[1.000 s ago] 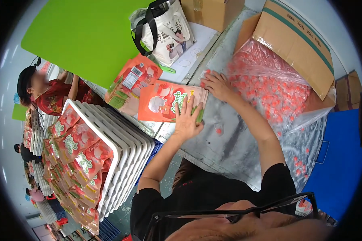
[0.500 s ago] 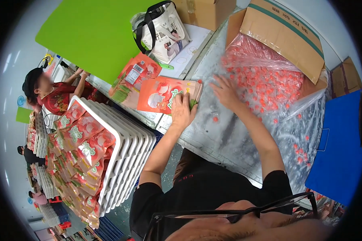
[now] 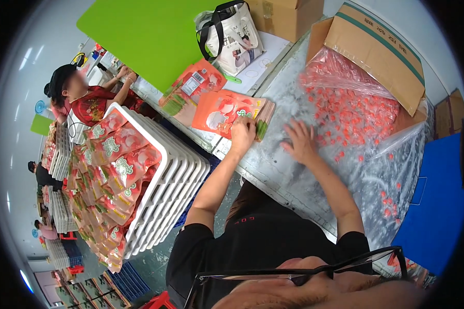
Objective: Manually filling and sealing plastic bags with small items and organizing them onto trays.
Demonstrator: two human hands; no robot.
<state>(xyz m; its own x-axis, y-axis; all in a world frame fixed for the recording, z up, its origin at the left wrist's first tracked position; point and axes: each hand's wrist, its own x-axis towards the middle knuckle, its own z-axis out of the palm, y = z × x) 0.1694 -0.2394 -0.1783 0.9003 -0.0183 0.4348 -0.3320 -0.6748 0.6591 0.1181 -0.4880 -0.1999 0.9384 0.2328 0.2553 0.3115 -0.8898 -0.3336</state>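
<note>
My left hand [image 3: 242,133] rests on the near edge of an orange printed pouch [image 3: 222,111], which tops a small stack of flat pouches on the grey table [image 3: 288,175]. My right hand [image 3: 300,141] lies flat and spread on the clear plastic sheet, empty, beside a heap of small red wrapped sweets [image 3: 353,113]. The sweets spill out of a plastic-lined cardboard box [image 3: 376,49] at the far right. A second stack of orange pouches [image 3: 191,90] lies further left on the table.
A stack of white trays [image 3: 175,175] loaded with filled orange pouches stands at my left. A tote bag [image 3: 232,36] and a green board [image 3: 149,31] are at the back. A person in red [image 3: 85,98] works beyond the trays. A blue bin [image 3: 435,206] sits at right.
My right hand has pulled back from the sweet heap toward me and now lies flat on the plastic. My left hand stays on the pouch stack.
</note>
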